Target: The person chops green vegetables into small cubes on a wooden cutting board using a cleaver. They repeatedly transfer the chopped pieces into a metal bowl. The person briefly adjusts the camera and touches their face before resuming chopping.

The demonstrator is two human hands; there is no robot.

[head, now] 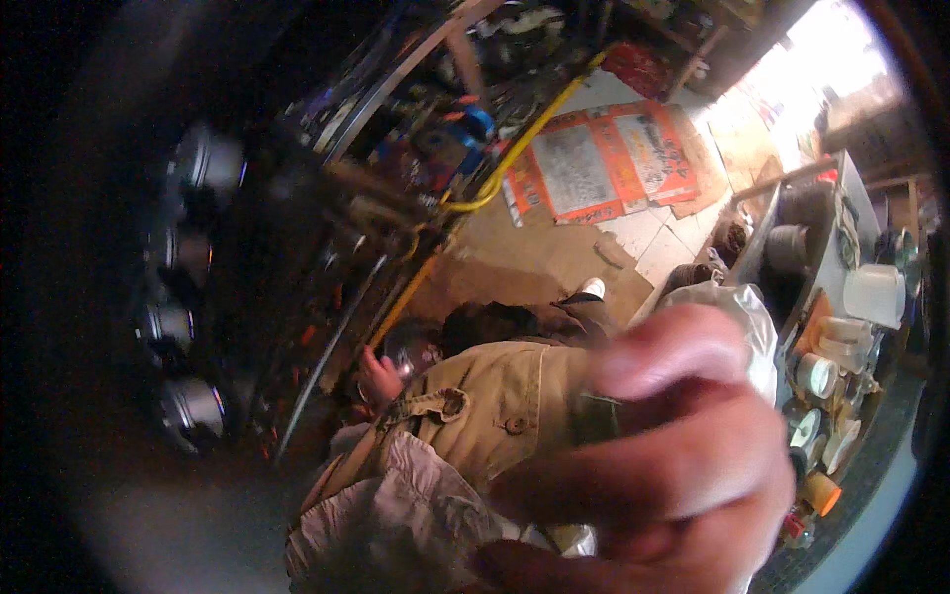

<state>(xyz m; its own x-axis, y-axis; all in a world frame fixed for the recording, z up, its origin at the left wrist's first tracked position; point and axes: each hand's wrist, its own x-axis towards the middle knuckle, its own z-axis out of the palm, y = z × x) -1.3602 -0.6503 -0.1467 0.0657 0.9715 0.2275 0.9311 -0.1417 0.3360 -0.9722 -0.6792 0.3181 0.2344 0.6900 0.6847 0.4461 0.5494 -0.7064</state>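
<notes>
Close to the camera, my right hand looms large and blurred on the right. Its fingers are curled but apart, and I see nothing between them. Behind it is a khaki jacket with buttons, worn on my body. My left hand is small and partly hidden by the jacket at its left side. It is nearest to a yellow-orange bar and a dark, shiny object; whether it grips anything cannot be made out. A white shoe tip shows beyond the dark trousers.
Flattened printed cardboard lies on the tiled floor. Along the left runs a dark, cluttered rack with a bent yellow rod and a thin metal rod. To the right, a shelf unit stands near plastic containers and rolls.
</notes>
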